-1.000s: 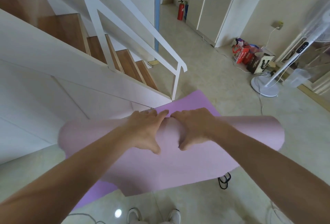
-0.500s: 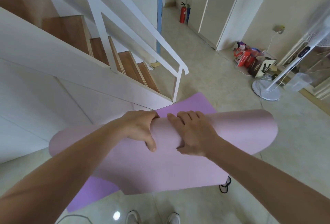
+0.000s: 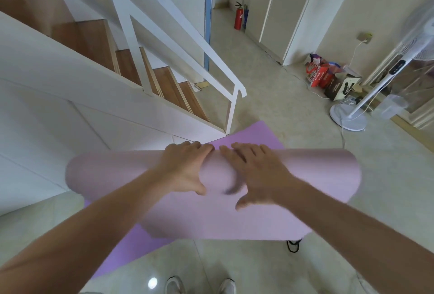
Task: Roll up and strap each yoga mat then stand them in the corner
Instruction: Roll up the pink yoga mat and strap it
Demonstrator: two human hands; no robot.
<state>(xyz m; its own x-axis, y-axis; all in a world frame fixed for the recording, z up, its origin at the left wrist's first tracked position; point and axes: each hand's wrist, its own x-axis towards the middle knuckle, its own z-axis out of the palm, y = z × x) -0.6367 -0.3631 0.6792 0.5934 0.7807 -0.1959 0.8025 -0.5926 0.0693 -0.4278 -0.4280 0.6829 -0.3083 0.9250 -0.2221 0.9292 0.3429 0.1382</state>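
Observation:
A pale pink yoga mat (image 3: 112,174) is partly rolled and held crosswise in front of me above the floor, its loose end hanging down toward my feet. My left hand (image 3: 185,169) grips the roll's middle from above, fingers over the far side, thumb on the near side. My right hand (image 3: 256,176) lies next to it, fingers spread flat over the roll. A second, purple yoga mat (image 3: 256,135) lies unrolled on the floor underneath, showing beyond the roll and at lower left. A black strap (image 3: 293,245) lies on the floor by the pink mat's hanging right edge.
A white staircase (image 3: 131,87) with wooden treads and a railing fills the left. A standing fan (image 3: 350,117) and boxes and bags (image 3: 328,77) sit at the right wall. A red fire extinguisher (image 3: 239,15) stands in the far hallway. My shoes (image 3: 173,285) show at the bottom.
Both hands have shifted their hold on the roll: the right hand now lies flatter with spread fingers. The roll looks thicker, and its hanging end shorter.

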